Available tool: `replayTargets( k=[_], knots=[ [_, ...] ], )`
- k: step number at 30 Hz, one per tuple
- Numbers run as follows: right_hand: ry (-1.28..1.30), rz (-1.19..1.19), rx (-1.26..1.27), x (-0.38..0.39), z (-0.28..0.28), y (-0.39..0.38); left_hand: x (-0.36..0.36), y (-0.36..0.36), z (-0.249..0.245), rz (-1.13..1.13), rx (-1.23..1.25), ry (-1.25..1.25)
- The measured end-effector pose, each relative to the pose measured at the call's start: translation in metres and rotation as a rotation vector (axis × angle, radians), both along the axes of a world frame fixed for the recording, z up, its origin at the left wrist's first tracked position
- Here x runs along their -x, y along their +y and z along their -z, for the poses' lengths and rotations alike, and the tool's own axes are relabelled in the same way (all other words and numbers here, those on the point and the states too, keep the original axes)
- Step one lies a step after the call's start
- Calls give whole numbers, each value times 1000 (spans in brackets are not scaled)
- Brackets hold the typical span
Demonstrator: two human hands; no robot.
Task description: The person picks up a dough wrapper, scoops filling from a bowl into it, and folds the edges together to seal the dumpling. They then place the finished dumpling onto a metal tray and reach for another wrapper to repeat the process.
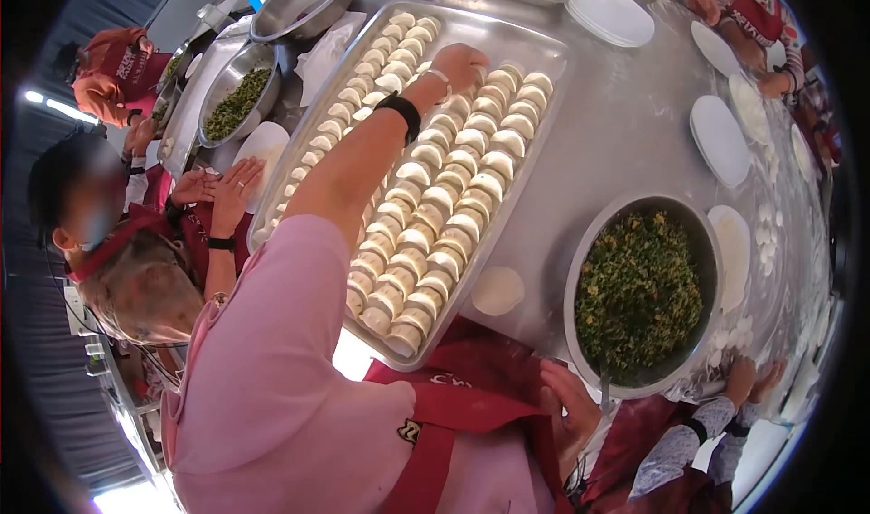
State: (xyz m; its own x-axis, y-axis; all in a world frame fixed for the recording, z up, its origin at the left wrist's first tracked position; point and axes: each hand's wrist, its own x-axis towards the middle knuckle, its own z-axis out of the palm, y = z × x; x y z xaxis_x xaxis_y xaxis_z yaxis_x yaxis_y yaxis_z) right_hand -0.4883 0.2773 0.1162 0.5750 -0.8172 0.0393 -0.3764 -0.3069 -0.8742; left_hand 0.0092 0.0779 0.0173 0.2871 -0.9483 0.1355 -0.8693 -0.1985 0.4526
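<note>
My left hand (459, 67) reaches over a large metal tray (533, 142), its curled fingers pointing down among the dumplings (441, 197). The hand itself hides its fingertips and anything between them. The dumplings are pale and half-moon shaped, standing in several long, close rows. Low in front of my red apron (489, 378), my right hand (569, 405) is held with loosely extended fingers and nothing visible in it. Beside it, a metal bowl (707, 333) holds chopped green filling (639, 296) with a spoon handle (604, 392). A round dough wrapper (497, 291) lies between tray and bowl.
White oval plates (720, 140) stand along the right, with another stack (610, 14) farther back. A second filling bowl (258, 61) and an empty metal bowl (304, 6) are at upper left. Co-workers' hands (217, 192) are left of the tray; others line the right edge.
</note>
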Motion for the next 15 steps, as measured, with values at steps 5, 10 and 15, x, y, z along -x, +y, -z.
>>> replayTargets(
  k=[5, 10, 15],
  knots=[
    [31, -13, -27, -4, -2, 3, 6, 7, 1, 131, -59, -315],
    [57, -22, 34, -10, 20, 4, -2, 2, 15, 155, -47, -361],
    [132, -111, 140, -49, 56, 0, -32, 31, -21, 147, 321, -298]
  ],
)
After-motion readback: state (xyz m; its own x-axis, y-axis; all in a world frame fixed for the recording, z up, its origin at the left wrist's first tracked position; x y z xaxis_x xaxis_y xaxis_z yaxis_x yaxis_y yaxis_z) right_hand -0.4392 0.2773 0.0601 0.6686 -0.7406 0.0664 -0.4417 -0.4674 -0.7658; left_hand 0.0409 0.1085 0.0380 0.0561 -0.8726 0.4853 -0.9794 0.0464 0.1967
